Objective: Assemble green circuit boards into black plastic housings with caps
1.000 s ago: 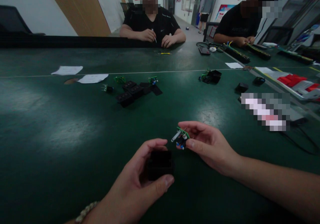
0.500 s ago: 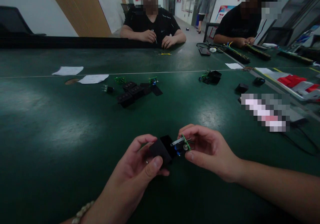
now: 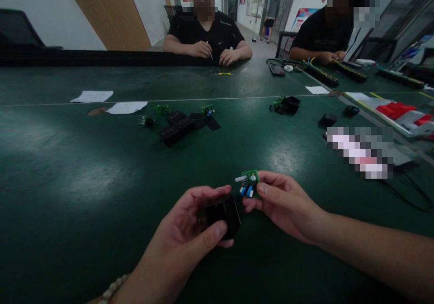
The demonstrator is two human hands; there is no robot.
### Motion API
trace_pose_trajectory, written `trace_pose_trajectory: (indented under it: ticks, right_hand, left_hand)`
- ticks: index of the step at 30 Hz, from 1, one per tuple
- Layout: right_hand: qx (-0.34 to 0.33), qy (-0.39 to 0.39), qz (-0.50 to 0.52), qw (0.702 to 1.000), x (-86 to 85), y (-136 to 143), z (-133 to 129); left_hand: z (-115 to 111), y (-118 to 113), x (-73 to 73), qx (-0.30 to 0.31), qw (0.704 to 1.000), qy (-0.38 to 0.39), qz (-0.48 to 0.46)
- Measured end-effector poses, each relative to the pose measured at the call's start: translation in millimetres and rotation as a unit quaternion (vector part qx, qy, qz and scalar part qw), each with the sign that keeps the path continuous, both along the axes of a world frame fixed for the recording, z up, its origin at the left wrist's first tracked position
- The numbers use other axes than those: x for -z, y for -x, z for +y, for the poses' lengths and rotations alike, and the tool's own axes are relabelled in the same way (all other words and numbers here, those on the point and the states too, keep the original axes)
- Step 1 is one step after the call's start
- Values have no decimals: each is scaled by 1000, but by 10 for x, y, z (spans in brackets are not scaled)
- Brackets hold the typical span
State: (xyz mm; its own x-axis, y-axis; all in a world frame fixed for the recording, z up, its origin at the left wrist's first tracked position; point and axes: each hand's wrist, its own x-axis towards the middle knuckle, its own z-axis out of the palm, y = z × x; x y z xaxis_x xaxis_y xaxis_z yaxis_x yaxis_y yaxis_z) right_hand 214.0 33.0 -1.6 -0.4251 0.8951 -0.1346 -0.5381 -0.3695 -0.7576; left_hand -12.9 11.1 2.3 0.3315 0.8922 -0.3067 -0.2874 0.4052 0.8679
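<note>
My left hand [image 3: 190,231] is wrapped round a black plastic box [image 3: 232,216], whose open side faces up toward me. Between the thumb and fingers of my right hand [image 3: 288,200] is a small green circuit board [image 3: 252,176] with blue-and-white parts on its underside and a pale rod pointing left. The board is just above and to the right of the box, apart from it. Both are held over the green table [image 3: 101,231].
Black boxes [image 3: 185,124] and small boards [image 3: 163,109] lie at mid-table. Another black cluster [image 3: 291,105] and a black block [image 3: 327,120] sit to the right. Papers [image 3: 127,107] lie at the left. Two people sit across; one person walks behind.
The circuit board has moved up, out from the box opening, and turned to show its blue parts. The box has tilted in my left hand, its opening now more toward me.
</note>
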Motion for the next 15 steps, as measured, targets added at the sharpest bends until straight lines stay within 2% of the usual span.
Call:
trace_pose_trajectory:
  ticks: [4,8,10,12,15]
  right_hand:
    - [4,28,17,999,-18,-6,42]
    - [22,-8,-20,1000,12,-24,44]
    - [45,-67,-71,994,24,-31,26]
    - [79,-155,-142,974,22,-33,-3]
    - [135,-300,-248,911,1,-29,-56]
  left_hand:
    - [-5,-20,-13,-3,1000,-7,-10]
    - [-15,-30,-15,33,999,18,-8]
    - [-25,-36,-15,27,999,21,1]
    - [-42,-49,-30,1,1000,13,17]
    - [-82,-76,-71,-27,999,-12,40]
